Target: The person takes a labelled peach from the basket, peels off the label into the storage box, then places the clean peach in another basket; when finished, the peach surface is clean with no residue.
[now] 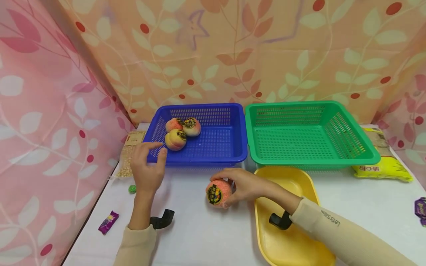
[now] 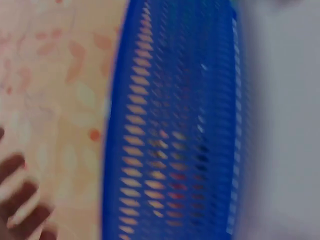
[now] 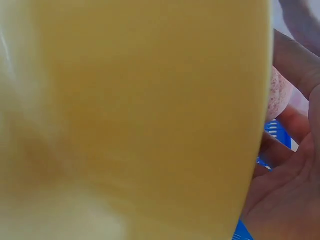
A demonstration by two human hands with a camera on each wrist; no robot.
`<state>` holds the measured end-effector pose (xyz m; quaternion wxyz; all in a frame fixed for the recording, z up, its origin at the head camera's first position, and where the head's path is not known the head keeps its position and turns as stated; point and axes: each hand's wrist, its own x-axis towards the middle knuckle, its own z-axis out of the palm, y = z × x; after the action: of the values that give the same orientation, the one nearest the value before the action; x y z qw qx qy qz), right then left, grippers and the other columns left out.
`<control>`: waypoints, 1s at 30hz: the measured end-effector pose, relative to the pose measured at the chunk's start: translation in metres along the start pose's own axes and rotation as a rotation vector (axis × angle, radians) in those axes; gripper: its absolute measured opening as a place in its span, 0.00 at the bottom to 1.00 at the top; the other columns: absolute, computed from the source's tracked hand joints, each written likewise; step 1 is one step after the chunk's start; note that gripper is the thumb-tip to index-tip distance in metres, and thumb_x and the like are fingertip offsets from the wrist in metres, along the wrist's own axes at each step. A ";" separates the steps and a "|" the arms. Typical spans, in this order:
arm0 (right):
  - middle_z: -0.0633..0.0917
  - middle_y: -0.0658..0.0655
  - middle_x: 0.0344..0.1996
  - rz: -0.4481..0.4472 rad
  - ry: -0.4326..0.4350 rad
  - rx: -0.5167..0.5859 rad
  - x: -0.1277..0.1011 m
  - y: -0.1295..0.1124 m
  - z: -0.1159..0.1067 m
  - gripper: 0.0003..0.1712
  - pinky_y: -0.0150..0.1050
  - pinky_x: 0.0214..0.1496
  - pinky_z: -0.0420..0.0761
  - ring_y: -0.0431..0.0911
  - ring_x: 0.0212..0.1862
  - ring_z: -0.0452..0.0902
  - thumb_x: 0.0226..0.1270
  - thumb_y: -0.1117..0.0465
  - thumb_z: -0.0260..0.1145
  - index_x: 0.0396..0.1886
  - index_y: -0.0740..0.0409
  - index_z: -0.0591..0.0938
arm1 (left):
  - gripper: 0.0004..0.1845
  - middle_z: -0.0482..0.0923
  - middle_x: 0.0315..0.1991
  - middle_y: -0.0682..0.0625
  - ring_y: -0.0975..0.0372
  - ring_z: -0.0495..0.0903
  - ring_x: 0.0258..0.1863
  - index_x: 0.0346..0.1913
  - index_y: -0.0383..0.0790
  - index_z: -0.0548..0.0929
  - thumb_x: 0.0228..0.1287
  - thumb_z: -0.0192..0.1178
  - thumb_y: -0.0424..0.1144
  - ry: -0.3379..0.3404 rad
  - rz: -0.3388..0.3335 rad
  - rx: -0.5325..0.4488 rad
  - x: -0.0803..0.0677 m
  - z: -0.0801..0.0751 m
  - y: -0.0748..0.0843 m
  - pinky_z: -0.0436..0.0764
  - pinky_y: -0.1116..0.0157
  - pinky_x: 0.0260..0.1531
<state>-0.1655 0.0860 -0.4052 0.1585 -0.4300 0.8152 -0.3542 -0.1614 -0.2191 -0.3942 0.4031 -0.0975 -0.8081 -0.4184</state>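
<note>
1. The right hand (image 1: 244, 184) curls its fingers and thumb round a pink peach (image 1: 217, 192) with a dark round label. The peach sits on the white table (image 1: 206, 236), just near of the blue basket (image 1: 229, 146) and just left of the yellow tray (image 1: 286, 244).
2. In the right wrist view the yellow tray (image 3: 140, 120) fills most of the frame, blurred. The speckled peach (image 3: 278, 95) shows at the right edge, with a finger above it and the palm below it.
3. The left hand (image 1: 146, 171) hovers with its fingers relaxed and spread. It holds nothing. Its fingertips are at the near left rim of the blue basket, just beside the closest of three labelled peaches (image 1: 181, 132) in that basket's far left corner.
4. The left wrist view is blurred. It shows the blue basket (image 2: 175, 125) on edge and fingertips (image 2: 20, 200) at the lower left.
5. The green basket (image 1: 352, 147) stands right of the blue one, the two touching or nearly so.
6. A packet of grain (image 1: 129, 155) lies left of the blue basket. A yellow packet (image 1: 382, 162) lies right of the green basket.
7. A green sweet (image 1: 132, 189) and a purple sweet (image 1: 108, 222) lie at the near left. Another purple wrapper (image 1: 421, 210) lies at the right edge.
</note>
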 end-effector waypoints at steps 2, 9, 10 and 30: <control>0.85 0.54 0.55 0.005 -0.004 0.022 0.001 0.000 0.000 0.44 0.39 0.46 0.85 0.42 0.45 0.80 0.46 0.56 0.85 0.66 0.56 0.78 | 0.08 0.85 0.37 0.45 0.62 0.80 0.39 0.43 0.37 0.88 0.61 0.67 0.34 -0.153 0.071 -0.087 -0.004 -0.001 0.011 0.76 0.71 0.48; 0.84 0.54 0.56 0.064 -0.010 0.160 0.002 -0.005 -0.007 0.42 0.40 0.45 0.86 0.43 0.42 0.81 0.49 0.58 0.83 0.67 0.54 0.78 | 0.19 0.86 0.41 0.60 0.69 0.81 0.33 0.54 0.54 0.85 0.61 0.72 0.51 -0.776 -0.039 -0.057 -0.022 -0.007 0.042 0.81 0.68 0.33; 0.84 0.54 0.56 0.070 -0.010 0.180 0.002 -0.006 -0.007 0.42 0.40 0.45 0.86 0.43 0.42 0.81 0.49 0.58 0.83 0.66 0.54 0.78 | 0.22 0.86 0.42 0.60 0.68 0.81 0.33 0.56 0.56 0.84 0.60 0.71 0.56 -0.839 -0.081 -0.016 -0.024 -0.007 0.043 0.81 0.68 0.33; 0.85 0.56 0.50 0.134 0.014 0.088 0.010 -0.006 0.002 0.37 0.39 0.54 0.81 0.47 0.50 0.79 0.46 0.63 0.83 0.59 0.58 0.79 | 0.47 0.83 0.47 0.48 0.57 0.79 0.46 0.67 0.39 0.76 0.44 0.82 0.57 -1.277 -0.210 -0.013 -0.036 0.033 0.010 0.78 0.61 0.49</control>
<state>-0.1671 0.0745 -0.4020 0.1949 -0.3649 0.8268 -0.3812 -0.1522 -0.1816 -0.4254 -0.2005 -0.2498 -0.8916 -0.3201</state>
